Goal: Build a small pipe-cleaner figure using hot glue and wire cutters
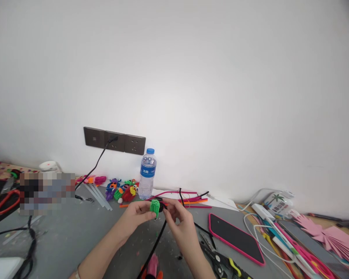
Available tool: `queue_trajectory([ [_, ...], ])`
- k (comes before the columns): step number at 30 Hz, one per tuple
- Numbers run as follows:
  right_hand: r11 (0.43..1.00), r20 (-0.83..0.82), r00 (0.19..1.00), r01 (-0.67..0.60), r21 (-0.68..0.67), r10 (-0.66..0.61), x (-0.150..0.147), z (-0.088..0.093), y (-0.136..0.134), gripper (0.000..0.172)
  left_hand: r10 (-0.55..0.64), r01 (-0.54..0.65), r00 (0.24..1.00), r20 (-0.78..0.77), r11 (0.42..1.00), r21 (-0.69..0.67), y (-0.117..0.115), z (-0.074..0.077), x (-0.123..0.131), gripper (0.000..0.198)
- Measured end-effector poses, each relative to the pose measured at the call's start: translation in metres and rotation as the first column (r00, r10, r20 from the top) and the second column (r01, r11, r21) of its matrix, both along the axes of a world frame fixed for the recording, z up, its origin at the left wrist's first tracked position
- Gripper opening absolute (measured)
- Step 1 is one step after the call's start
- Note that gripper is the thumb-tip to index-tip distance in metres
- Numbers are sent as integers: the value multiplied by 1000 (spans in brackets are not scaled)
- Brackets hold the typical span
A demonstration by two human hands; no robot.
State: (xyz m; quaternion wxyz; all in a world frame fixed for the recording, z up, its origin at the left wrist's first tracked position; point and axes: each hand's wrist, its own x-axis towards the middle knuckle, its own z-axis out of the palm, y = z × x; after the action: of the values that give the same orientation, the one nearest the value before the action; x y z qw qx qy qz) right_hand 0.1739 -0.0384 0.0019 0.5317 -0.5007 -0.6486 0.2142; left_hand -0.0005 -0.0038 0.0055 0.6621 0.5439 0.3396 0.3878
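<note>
White wall (pixel 192 97) fills most of your head view, with a dark socket panel (pixel 133 144) low on it and a grey tabletop (pixel 101 242) beneath. Above the middle of that tabletop, your two hands come close together around a small green fuzzy piece (pixel 155 209). Your left hand (pixel 136 215) pinches it between thumb and fingers. Your right hand (pixel 180 221) is just beside it, thumb and fingertips brought together at a dark part next to the green; how firmly they grip, and whether the two hands touch, you cannot tell. A black strip (pixel 156 246) slants down from between your hands, passing a pink fuzzy bundle (pixel 153 265) at the bottom edge.

Beyond your fingers stands an upright water bottle (pixel 147 178) with a blue cap, small colourful fuzzy figures (pixel 130 192) lying to its left. Pink and orange stems (pixel 196 200) lie behind your right hand. To the right of that forearm are a tool with black and yellow handles (pixel 235 267) and a phone in a pink case (pixel 235 237); farther right, pink folded paper (pixel 334 238). Orange-handled scissors (pixel 10 203) lie at the far left
</note>
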Motion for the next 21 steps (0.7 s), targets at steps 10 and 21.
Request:
queue_trajectory([
  [10, 999, -34, 998, -50, -6, 49, -2, 1, 1, 17, 22, -21, 1000, 5, 1000, -22, 1, 1, 0, 38],
  [21, 996, 56, 998, -23, 85, 18, -1, -5, 3, 23, 12, -11, 999, 37, 999, -43, -2, 6, 4, 40],
])
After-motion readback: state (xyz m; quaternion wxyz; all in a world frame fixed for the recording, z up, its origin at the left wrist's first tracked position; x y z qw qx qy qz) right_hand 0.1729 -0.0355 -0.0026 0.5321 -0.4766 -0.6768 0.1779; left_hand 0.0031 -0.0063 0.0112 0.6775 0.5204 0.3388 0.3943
